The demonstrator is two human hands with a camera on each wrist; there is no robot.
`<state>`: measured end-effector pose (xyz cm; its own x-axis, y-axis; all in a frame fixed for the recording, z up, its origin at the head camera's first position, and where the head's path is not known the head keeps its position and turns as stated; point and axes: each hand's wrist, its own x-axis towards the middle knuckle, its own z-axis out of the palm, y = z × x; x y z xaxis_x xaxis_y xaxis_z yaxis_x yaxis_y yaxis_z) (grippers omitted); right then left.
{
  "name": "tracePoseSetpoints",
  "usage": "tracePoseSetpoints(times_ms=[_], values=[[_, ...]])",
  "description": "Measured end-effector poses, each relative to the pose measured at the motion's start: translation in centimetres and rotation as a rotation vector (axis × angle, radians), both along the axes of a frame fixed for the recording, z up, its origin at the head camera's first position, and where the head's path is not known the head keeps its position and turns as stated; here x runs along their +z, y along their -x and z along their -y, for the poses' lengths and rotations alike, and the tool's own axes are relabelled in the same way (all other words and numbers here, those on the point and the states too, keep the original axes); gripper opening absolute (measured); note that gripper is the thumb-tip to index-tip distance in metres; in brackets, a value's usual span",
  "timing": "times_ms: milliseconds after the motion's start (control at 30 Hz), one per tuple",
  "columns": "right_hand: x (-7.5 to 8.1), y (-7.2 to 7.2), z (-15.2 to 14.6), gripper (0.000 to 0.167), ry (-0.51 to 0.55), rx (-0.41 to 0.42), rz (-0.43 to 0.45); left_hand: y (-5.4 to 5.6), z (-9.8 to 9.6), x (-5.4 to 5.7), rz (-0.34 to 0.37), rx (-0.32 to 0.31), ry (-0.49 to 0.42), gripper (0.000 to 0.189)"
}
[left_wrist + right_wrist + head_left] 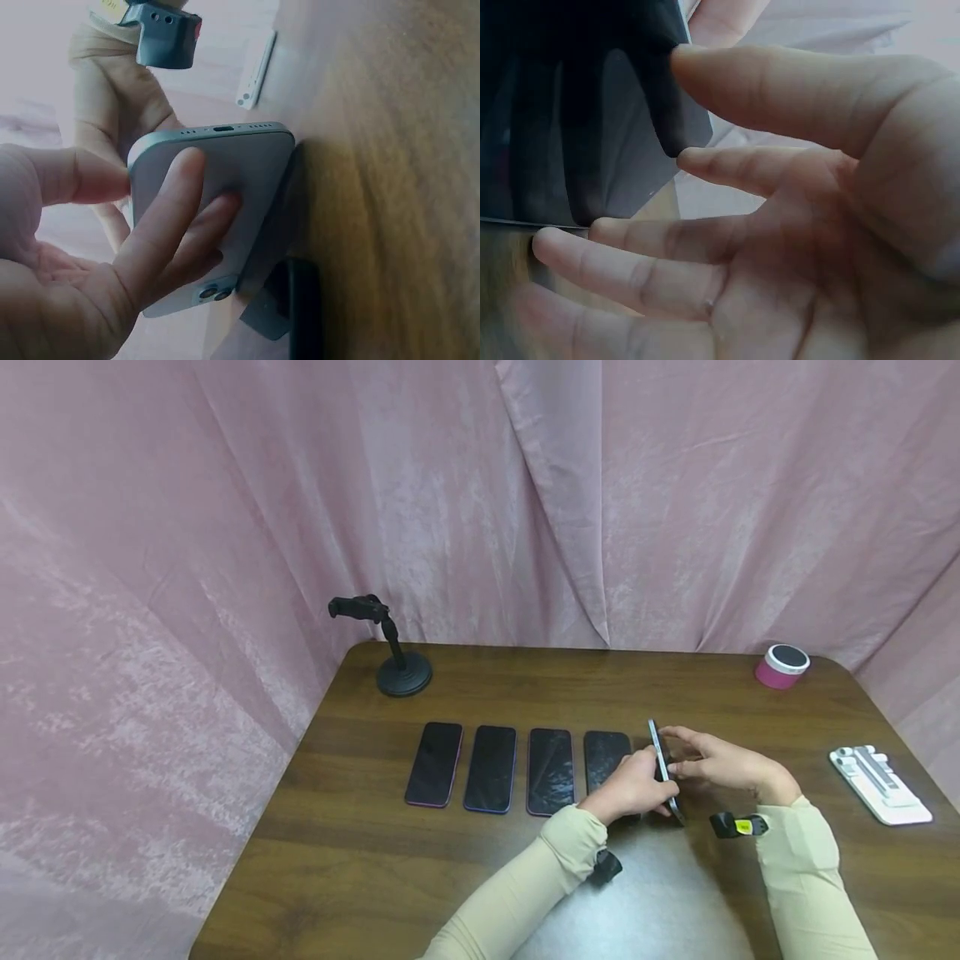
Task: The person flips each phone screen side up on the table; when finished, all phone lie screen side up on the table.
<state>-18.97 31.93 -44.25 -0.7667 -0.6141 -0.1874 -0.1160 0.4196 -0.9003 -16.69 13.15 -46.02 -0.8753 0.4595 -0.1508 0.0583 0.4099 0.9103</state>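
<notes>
A smartphone (pixel 662 760) with a pale frame stands on its long edge, close over the table. My left hand (pixel 633 785) grips it, thumb at its upper edge and fingers against its pale back, where a camera bump (pixel 215 291) shows. On the screen side is my right hand (pixel 723 764). Its thumb and fingers (pixel 735 161) reach out long, thumb tip and fingertips right at the dark screen (pixel 577 120), which mirrors them. Left of the hands, several dark-screened phones (pixel 491 768) lie face up in a row; my left hand partly hides the nearest phone (pixel 606 752).
A black phone stand (pixel 403 673) with a round base is at the back left. A pink, white-rimmed round container (pixel 782 667) sits at the back right. Near the right edge of the wooden table (pixel 322 868) lies a white phone-shaped object (pixel 881 785). Pink curtains hang behind.
</notes>
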Motion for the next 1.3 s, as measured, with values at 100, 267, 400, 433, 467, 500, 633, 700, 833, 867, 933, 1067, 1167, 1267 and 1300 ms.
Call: tracePoseSetpoints(times_ms=[100,267,400,433,467,500,633,700,833,867,933,1067,1167,1267,1300], values=[[0.0,0.0,0.0,0.060,-0.014,-0.009,-0.015,-0.2,-0.2,0.0,-0.017,0.014,0.019,0.020],[0.0,0.1,0.1,0.062,-0.019,-0.040,0.015,-0.4,-0.3,-0.1,0.000,0.043,0.004,0.024],[-0.1,0.1,0.1,0.066,-0.024,-0.067,0.040,-0.5,-0.4,-0.1,0.008,0.059,0.005,0.026],[-0.1,0.1,0.0,0.066,-0.032,-0.075,0.039,-0.5,-0.4,0.0,-0.004,0.060,0.009,0.026],[-0.1,0.1,0.0,0.066,-0.044,-0.087,0.035,-0.5,-0.5,0.0,-0.023,0.060,0.023,0.026],[0.0,0.1,0.0,0.066,-0.054,-0.099,0.037,-0.5,-0.5,0.0,-0.049,0.061,0.050,0.026],[-0.1,0.1,-0.1,0.063,-0.118,-0.152,0.039,-0.6,-0.6,0.1,-0.169,0.069,0.187,0.027],[-0.1,0.1,-0.2,0.062,-0.142,-0.175,0.058,-0.7,-0.7,0.2,-0.197,0.082,0.248,0.027],[-0.2,0.0,-0.1,0.064,-0.168,-0.198,0.084,-1.0,-0.9,0.1,-0.213,0.110,0.280,0.025],[-0.2,0.0,-0.1,0.064,-0.171,-0.199,0.086,-1.0,-0.9,0.0,-0.223,0.117,0.288,0.024],[-0.2,0.1,-0.1,0.066,-0.178,-0.204,0.090,-1.1,-0.9,-0.2,-0.243,0.127,0.309,0.026],[-0.4,0.1,-0.1,0.065,-0.177,-0.218,0.098,-1.2,-1.1,-0.6,-0.266,0.135,0.356,0.029],[-0.4,0.0,0.0,0.064,-0.172,-0.239,0.118,-1.3,-1.2,-0.7,-0.266,0.138,0.369,0.031],[-0.2,-0.2,0.0,0.065,-0.177,-0.251,0.129,-1.4,-1.4,-0.7,-0.254,0.143,0.370,0.034],[-0.1,-0.2,0.0,0.066,-0.186,-0.255,0.128,-1.4,-1.5,-0.6,-0.244,0.146,0.362,0.036]])
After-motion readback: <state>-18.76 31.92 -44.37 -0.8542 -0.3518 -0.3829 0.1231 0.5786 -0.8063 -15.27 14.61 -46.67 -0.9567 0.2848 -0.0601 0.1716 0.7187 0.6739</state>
